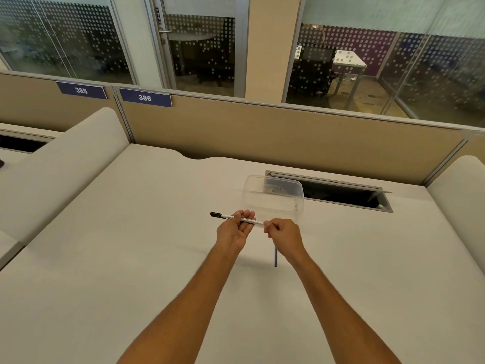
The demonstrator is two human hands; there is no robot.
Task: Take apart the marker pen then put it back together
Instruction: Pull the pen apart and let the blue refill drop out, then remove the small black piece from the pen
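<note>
A slim white marker pen (pixel 248 220) with a black cap at its left end is held level above the desk. My left hand (pixel 234 230) cradles the barrel from below, palm up, fingers curled around the middle. My right hand (pixel 282 231) pinches the pen's right end between thumb and fingertips. That right end is hidden inside my fingers. A thin blue rod (pixel 275 256) lies on the desk under my right wrist, partly covered by it.
A clear plastic container (pixel 274 199) stands just beyond my hands. Behind it is an open cable hatch (pixel 338 194) in the white desk (pixel 131 245). A beige partition (pixel 262 132) closes the far edge, and rounded side dividers flank the desk.
</note>
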